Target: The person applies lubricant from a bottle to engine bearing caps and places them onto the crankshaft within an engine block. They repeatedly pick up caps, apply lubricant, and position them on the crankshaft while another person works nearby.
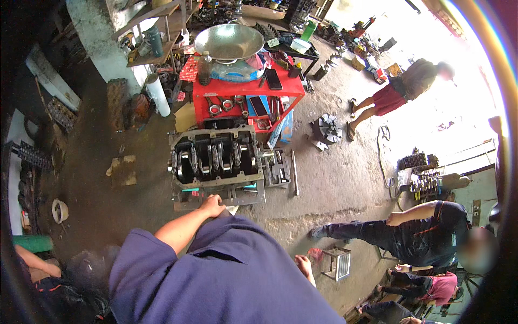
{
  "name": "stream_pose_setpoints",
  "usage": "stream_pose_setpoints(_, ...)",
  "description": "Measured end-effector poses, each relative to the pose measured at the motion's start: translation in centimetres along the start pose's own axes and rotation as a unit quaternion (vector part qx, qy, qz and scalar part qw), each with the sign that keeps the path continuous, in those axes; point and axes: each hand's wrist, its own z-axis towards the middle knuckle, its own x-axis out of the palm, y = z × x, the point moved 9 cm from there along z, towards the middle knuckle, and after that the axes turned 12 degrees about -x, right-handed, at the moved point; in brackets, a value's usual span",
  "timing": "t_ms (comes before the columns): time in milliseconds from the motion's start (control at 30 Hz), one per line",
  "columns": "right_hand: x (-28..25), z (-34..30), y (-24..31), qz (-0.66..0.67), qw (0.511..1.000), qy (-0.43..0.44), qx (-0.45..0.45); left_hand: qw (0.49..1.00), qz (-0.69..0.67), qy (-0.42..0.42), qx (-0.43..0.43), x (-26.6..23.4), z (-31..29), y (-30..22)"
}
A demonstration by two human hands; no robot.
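Note:
Just in front of my body, my left hand (211, 206) is closed, its fingers curled near the lower edge of an engine block (253, 175). A small white piece (232, 209), perhaps cloth or paper, shows beside the fingers; what they hold is hidden. The block lies with its open side up, a crankshaft (218, 156) seated across it, on a metal stand (245, 197). My right hand (305, 265) hangs low by my right side, away from the block, partly hidden by my shirt; its fingers are too small to read.
Behind the block stands a red workbench (248, 89) with connecting rods (215, 109), phones and a large metal basin (229, 42). A long wrench (294, 173) lies right of the block. Several people stand at right, near a small metal stool (339, 263). A cable (384, 156) crosses the floor.

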Motion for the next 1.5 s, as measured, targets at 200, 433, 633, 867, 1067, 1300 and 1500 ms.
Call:
stream_pose_setpoints(200,0.6,-2.3,0.1,0.089,0.993,-0.044,-0.06,0.971,0.072,0.098,-0.204,5.8,-4.1,15.7)
stream_pose_setpoints(433,11.5,-6.7,-15.4,-0.057,0.99,0.087,0.097,0.94,-0.025,0.322,-0.107,13.3,-7.5,21.9)
stream_pose_setpoints(633,23.9,-4.9,-20.4,-0.248,0.876,0.373,-0.178,0.92,0.165,0.355,-0.033,9.3,-9.1,23.1)
stream_pose_setpoints(867,32.9,-8.3,-9.7,-0.414,0.858,0.246,-0.18,0.916,0.251,0.312,-0.003,-2.7,-12.1,26.7)
stream_pose_setpoints(1067,38.0,-16.8,7.2,-0.346,0.917,-0.035,-0.194,0.985,0.077,0.125,-0.094,-19.1,-6.7,30.8)
stream_pose_setpoints(1300,41.9,-17.0,10.9,-0.307,0.939,-0.082,-0.131,0.999,0.009,-0.028,0.044,-31.2,5.3,18.7)
stream_pose_setpoints(1500,44.0,-13.6,12.0,-0.232,0.967,-0.05,-0.096,0.97,-0.104,-0.125,0.182,-38.4,7.9,5.9)
